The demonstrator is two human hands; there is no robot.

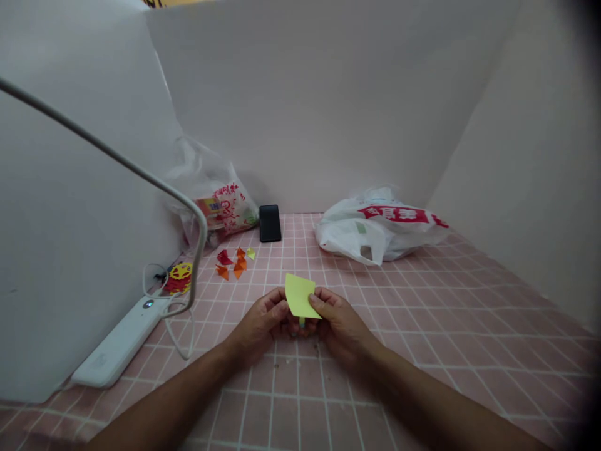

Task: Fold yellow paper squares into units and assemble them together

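Note:
Between my two hands, a small yellow sheet of paper (299, 297) is held up above the tiled surface, tilted and slightly curved. My right hand (342, 322) pinches its right side, the thumb lying on the front face. My left hand (260, 322) is closed at the left edge, thumb and index finger against the paper; some fingertips are hidden behind it. Just under the sheet's lower edge a narrow yellow-green bit shows between the fingers, too small to make out. Farther off to the left lie several small folded paper pieces, such as an orange one (240, 267).
At the back stand a filled plastic bag (235, 207), a black phone (270, 223) and a white plastic bag (350, 228). On the left are a long white device (119, 341) with a cable, yellow and red cutout pieces (181, 272), and a grey bent tube (117, 156) overhead.

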